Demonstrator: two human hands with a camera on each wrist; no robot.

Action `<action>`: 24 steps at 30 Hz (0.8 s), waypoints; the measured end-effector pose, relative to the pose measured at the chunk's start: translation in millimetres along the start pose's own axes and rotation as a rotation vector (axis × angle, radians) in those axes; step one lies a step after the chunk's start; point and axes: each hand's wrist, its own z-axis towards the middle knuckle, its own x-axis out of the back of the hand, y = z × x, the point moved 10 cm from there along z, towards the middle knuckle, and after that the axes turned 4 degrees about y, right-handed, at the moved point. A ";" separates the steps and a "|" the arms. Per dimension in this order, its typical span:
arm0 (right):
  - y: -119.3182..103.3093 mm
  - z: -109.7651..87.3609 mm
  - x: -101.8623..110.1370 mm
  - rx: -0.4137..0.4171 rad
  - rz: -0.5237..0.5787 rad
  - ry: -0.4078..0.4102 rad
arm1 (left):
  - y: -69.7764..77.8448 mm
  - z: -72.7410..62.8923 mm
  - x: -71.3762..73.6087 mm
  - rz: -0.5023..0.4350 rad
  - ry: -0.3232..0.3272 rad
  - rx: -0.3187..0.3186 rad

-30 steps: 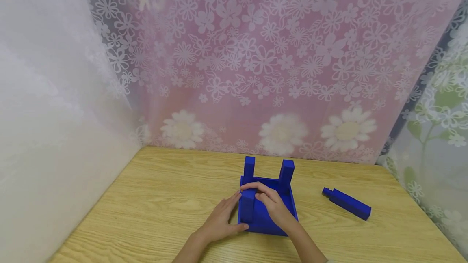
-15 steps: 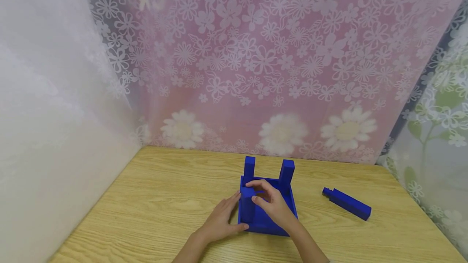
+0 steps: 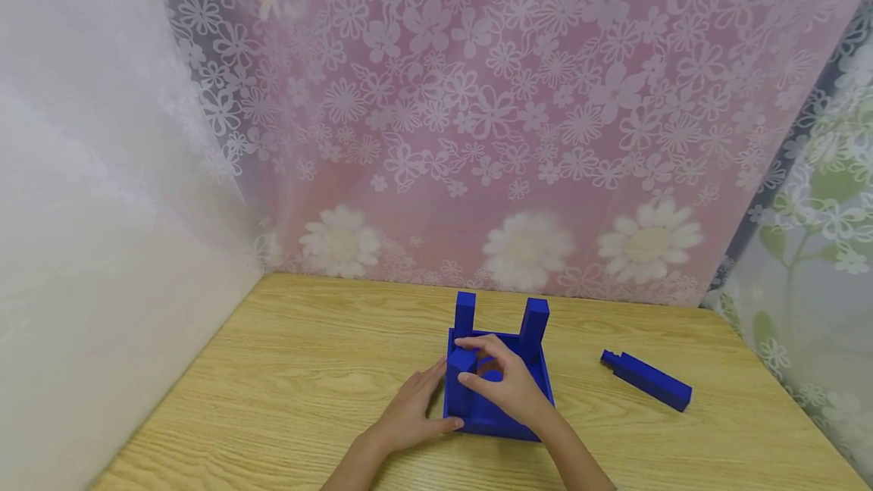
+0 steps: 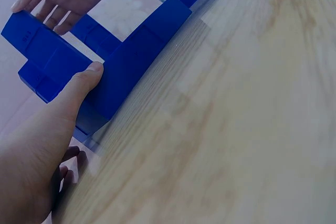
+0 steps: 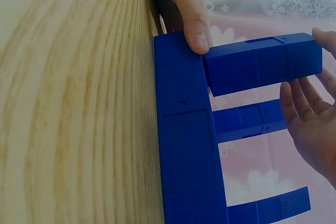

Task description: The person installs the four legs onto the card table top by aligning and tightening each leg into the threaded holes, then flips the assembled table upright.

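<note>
A square blue tabletop with a raised rim point(image 3: 505, 428) lies upside down on the wooden table. Two blue legs stand at its far corners, a far left leg point(image 3: 465, 313) and a far right leg point(image 3: 535, 324). The near left table leg point(image 3: 460, 394) stands upright at its corner, rotated out of line with the rim. My right hand point(image 3: 513, 386) pinches this leg near its top between thumb and fingers. My left hand point(image 3: 408, 414) grips the tabletop's near left corner, thumb on the front edge point(image 5: 198, 43), fingers along the left side.
A loose blue leg with a narrower notched end point(image 3: 651, 381) lies on the wooden table point(image 3: 327, 370) to the right. Floral curtains hang behind point(image 3: 436, 135) and on the right; a pale sheet point(image 3: 123, 233) hangs on the left.
My right hand has turned around the top of the near left leg, its thumb shifting to the front, and the leg has rotated a little. The left hand stays on the corner.
</note>
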 end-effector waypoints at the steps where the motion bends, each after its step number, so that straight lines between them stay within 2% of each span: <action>1: -0.6 0.2 -0.2 -0.006 -0.007 0.001 | 0.7 0.1 0.3 0.000 0.004 -0.006; 6: -1.2 1.2 -1.4 -0.016 -0.021 0.001 | 2.4 0.3 1.5 0.007 0.015 -0.021; 16: -2.7 2.8 -2.3 -0.042 -0.061 -0.030 | -1.2 -0.5 0.0 0.022 0.005 -0.003; 24: 34.7 4.6 -2.6 -0.076 -0.095 0.018 | -5.7 -1.4 -2.1 0.028 -0.011 0.037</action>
